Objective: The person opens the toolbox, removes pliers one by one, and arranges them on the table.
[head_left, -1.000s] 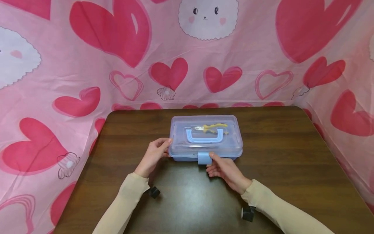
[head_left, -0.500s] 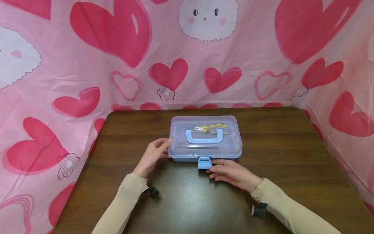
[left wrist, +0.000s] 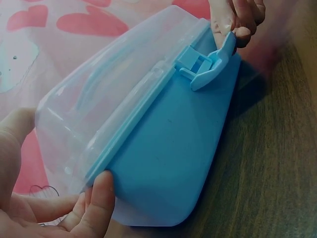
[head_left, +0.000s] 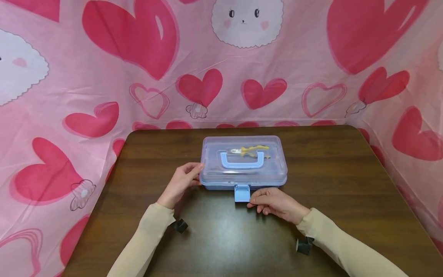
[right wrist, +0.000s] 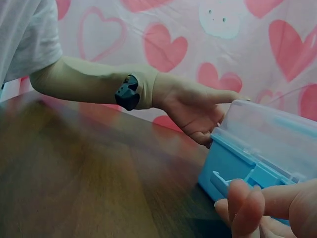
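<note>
A toolbox with a clear lid [head_left: 212,159] and a blue base [left wrist: 163,148] stands on the table with its lid down. Yellow-handled pliers [head_left: 250,150] show through the lid, near the light blue carry handle [head_left: 242,166]. The front latch [head_left: 242,194] is flipped outward, away from the lid's rim. My left hand [head_left: 181,182] holds the box's left end, thumb at the lid's corner and fingers by the rim. With thumb and fingers, my right hand [head_left: 277,204] pinches the latch's right edge. Other contents are too blurred to tell.
The dark wooden table [head_left: 221,234] extends around the box on all sides. Behind it and at both sides hangs a pink cloth [head_left: 228,61] with hearts. A small black camera [head_left: 180,226] sits on the left wrist, and another camera [head_left: 304,246] on the right.
The latch has swung outward and down from the lid's rim. My right hand has moved slightly right and down with it. My left hand and the box have stayed in place.
</note>
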A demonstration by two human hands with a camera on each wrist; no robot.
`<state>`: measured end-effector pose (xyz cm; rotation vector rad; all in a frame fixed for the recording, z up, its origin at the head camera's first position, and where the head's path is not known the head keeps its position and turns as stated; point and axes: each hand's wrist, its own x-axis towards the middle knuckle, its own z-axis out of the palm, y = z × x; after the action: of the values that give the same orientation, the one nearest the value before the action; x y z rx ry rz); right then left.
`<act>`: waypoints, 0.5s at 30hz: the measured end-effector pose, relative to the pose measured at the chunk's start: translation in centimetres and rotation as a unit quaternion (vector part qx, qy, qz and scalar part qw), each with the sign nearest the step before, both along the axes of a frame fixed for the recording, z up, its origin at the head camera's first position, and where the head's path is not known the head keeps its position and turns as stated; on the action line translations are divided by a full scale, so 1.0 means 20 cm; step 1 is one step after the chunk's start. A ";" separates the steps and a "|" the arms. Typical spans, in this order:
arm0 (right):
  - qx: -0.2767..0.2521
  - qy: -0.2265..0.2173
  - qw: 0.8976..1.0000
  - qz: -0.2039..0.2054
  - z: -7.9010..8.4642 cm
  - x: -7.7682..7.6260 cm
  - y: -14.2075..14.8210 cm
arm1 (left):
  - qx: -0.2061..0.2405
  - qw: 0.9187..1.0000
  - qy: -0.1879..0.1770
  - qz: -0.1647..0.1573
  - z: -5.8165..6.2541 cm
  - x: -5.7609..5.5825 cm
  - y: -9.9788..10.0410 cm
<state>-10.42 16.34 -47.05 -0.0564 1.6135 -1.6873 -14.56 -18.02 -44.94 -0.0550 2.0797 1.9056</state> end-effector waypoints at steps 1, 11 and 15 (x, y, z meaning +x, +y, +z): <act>0.001 0.004 1.000 0.001 0.00 0.00 0.01 | -0.001 1.000 -0.001 0.000 0.00 0.00 0.00; -0.025 -0.006 0.999 -0.024 -0.01 0.00 0.03 | -0.006 1.000 -0.006 0.003 0.00 0.00 0.00; -0.039 -0.008 0.999 -0.018 -0.02 0.01 0.02 | -0.005 1.000 -0.009 0.006 0.01 0.00 0.00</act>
<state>-10.30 16.79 -47.39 -0.0520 1.5447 -1.7741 -14.49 -17.96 -44.79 -0.0884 2.0818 1.8943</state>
